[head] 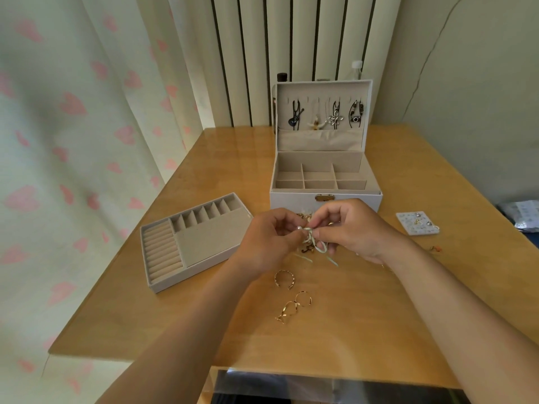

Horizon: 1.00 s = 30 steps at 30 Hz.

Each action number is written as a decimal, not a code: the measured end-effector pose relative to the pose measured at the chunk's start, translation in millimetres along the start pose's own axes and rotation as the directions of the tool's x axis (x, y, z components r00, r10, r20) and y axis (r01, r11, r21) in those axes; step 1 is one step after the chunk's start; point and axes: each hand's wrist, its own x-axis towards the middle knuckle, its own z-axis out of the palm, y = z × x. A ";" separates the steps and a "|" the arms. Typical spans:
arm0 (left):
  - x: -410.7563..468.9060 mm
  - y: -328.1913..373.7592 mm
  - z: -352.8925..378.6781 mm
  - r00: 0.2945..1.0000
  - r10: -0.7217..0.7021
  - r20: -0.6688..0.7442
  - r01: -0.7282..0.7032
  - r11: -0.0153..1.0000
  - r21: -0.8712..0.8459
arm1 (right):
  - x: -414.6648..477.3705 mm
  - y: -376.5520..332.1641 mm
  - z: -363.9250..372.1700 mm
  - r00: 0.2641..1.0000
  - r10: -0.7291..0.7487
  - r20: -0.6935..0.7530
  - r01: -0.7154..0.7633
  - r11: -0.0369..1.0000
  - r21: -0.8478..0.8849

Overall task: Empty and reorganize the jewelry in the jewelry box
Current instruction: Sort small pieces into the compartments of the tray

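Observation:
A white jewelry box (325, 196) stands open at the back of the table, its beige compartments bare and several pendants hanging inside the lid (323, 116). Its removed tray (204, 237) lies to the left. In front of the box my left hand (268, 237) and my right hand (347, 228) pinch a pale green ribbon piece with a pearl (310, 239) between them, above a small heap of jewelry. Gold rings (284, 278) (294, 307) lie on the table nearer to me.
A white earring card (417, 223) with several studs lies right of the box. A small orange item (437, 248) sits near the right table edge. Heart-print curtain hangs at left, a radiator behind the box.

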 end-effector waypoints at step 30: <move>5.8 23.2 -49.1 0.975 -0.062 -0.216 0.007 0.969 -0.245 | 14.3 -3.0 14.6 0.999 -0.032 -0.037 -0.001 0.741 -0.671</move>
